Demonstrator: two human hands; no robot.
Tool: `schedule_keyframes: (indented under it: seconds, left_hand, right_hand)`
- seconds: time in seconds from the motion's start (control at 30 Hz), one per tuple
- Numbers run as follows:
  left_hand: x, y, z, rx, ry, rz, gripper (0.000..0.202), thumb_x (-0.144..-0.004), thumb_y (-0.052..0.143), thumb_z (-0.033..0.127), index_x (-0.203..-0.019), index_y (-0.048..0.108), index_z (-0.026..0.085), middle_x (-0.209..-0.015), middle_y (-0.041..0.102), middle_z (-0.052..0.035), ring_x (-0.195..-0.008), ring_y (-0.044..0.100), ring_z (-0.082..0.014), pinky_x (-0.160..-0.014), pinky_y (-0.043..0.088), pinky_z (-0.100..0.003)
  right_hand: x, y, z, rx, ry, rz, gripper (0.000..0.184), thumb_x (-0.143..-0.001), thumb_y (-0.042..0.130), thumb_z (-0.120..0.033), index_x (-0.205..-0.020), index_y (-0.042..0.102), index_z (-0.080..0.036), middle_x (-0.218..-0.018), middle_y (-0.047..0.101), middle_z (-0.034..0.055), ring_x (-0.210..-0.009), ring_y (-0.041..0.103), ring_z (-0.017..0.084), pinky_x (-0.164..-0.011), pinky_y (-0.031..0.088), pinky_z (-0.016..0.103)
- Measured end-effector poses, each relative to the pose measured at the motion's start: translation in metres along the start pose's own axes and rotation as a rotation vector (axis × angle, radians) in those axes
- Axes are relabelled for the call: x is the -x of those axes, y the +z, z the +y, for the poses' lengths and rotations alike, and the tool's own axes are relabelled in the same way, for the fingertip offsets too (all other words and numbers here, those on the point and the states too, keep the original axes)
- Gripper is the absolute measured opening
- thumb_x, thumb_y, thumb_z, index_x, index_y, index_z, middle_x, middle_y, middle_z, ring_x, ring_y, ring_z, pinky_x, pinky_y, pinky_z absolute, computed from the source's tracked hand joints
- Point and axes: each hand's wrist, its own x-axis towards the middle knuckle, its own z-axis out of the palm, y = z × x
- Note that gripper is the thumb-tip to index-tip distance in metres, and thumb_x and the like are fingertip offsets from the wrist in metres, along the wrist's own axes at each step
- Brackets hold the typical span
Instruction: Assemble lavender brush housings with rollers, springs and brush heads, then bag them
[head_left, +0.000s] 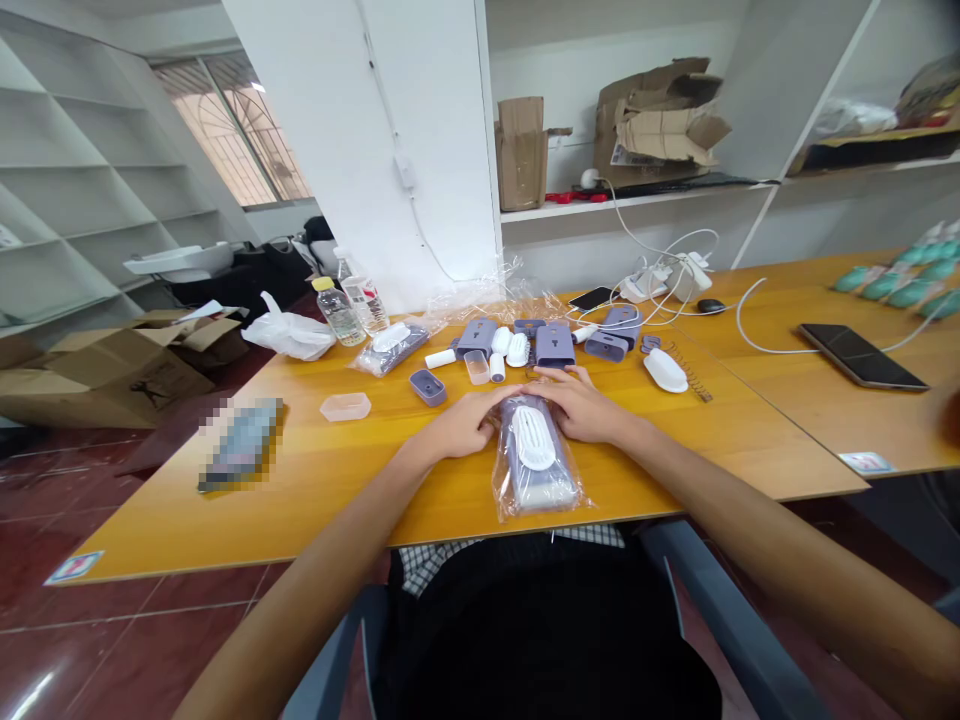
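A clear plastic bag (536, 470) lies on the wooden table (337, 480) in front of me, with a grey-purple plastic case and a white ribbed part inside it. My left hand (461, 422) presses on the bag's upper left corner, fingers closed on the plastic. My right hand (577, 405) rests on the bag's upper right edge, fingers bent over it. Both hands grip the bag's far end.
Behind the hands lie several grey-purple cases (555, 345), white caps (517, 350), a small clear tray (346, 406) and another bagged set (394, 347). Two water bottles (341, 312) stand at the back left. A phone (859, 355), cables and a charger (675, 275) sit to the right.
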Motion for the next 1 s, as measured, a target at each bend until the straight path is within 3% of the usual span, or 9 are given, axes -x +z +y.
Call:
schedule_keyframes:
  seconds: [0.23, 0.4, 0.47, 0.53, 0.63, 0.8, 1.0]
  left_hand:
    - [-0.0046, 0.0012, 0.0010, -0.018, 0.001, -0.015, 0.088, -0.082, 0.060, 0.002, -0.165, 0.041, 0.026, -0.154, 0.063, -0.0149, -0.135, 0.066, -0.0348, -0.116, 0.051, -0.058]
    - [-0.0028, 0.0024, 0.0061, -0.094, -0.052, -0.037, 0.081, -0.089, 0.064, 0.016, -0.165, 0.039, 0.025, -0.160, 0.056, -0.0174, -0.142, 0.058, -0.0396, -0.121, 0.042, -0.066]
    - [-0.0021, 0.0020, 0.0080, -0.109, -0.072, -0.057, 0.082, -0.089, 0.065, 0.017, -0.166, 0.037, 0.025, -0.160, 0.056, -0.0171, -0.143, 0.056, -0.0398, -0.121, 0.041, -0.066]
    - [-0.0024, 0.0015, 0.0089, -0.118, -0.078, -0.068, 0.081, -0.088, 0.064, 0.016, -0.165, 0.038, 0.026, -0.159, 0.058, -0.0162, -0.142, 0.056, -0.0390, -0.120, 0.042, -0.064]
    - [-0.0035, 0.0008, 0.0090, -0.123, -0.075, -0.071, 0.080, -0.088, 0.064, 0.016, -0.164, 0.040, 0.027, -0.157, 0.060, -0.0152, -0.141, 0.058, -0.0382, -0.119, 0.043, -0.062]
    - [-0.0032, -0.0010, 0.0080, -0.116, -0.044, -0.043, 0.078, -0.088, 0.066, 0.016, -0.162, 0.043, 0.024, -0.156, 0.060, -0.0164, -0.139, 0.060, -0.0375, -0.118, 0.046, -0.061]
    - [0.0011, -0.0047, 0.0007, -0.128, -0.055, 0.014, 0.051, -0.090, 0.067, 0.016, -0.141, 0.064, 0.018, -0.140, 0.072, -0.0154, -0.127, 0.070, -0.0326, -0.113, 0.054, -0.052]
  right_hand:
    - [-0.0006, 0.0001, -0.0054, -0.015, 0.009, -0.029, 0.058, -0.093, 0.050, -0.005, -0.148, 0.059, -0.020, -0.154, 0.065, 0.0199, -0.159, 0.042, 0.037, -0.120, 0.026, 0.071]
    - [0.0013, 0.0020, -0.0067, -0.008, -0.093, 0.032, 0.055, -0.092, 0.060, -0.009, -0.146, 0.058, -0.022, -0.152, 0.066, 0.0175, -0.160, 0.040, 0.037, -0.126, 0.017, 0.074]
    - [0.0006, 0.0014, -0.0067, -0.028, -0.134, 0.039, 0.052, -0.093, 0.064, -0.013, -0.144, 0.059, -0.021, -0.148, 0.068, 0.0181, -0.152, 0.051, 0.036, -0.127, 0.023, 0.069]
    - [-0.0011, 0.0006, -0.0067, -0.069, -0.143, 0.017, 0.048, -0.093, 0.066, -0.014, -0.142, 0.060, -0.019, -0.140, 0.073, 0.0185, -0.136, 0.064, 0.034, -0.123, 0.037, 0.061]
    - [-0.0033, 0.0000, -0.0067, -0.124, -0.110, -0.009, 0.045, -0.094, 0.066, -0.015, -0.139, 0.063, -0.018, -0.132, 0.076, 0.0182, -0.123, 0.071, 0.033, -0.109, 0.052, 0.053]
    - [-0.0017, 0.0026, -0.0048, -0.143, -0.078, 0.003, 0.047, -0.094, 0.068, -0.015, -0.140, 0.065, -0.022, -0.135, 0.076, 0.0154, -0.125, 0.070, 0.034, -0.110, 0.051, 0.052]
    - [0.0027, 0.0066, 0.0020, -0.132, -0.041, 0.069, 0.053, -0.091, 0.064, -0.010, -0.142, 0.065, -0.021, -0.142, 0.073, 0.0152, -0.132, 0.067, 0.033, -0.113, 0.048, 0.052]
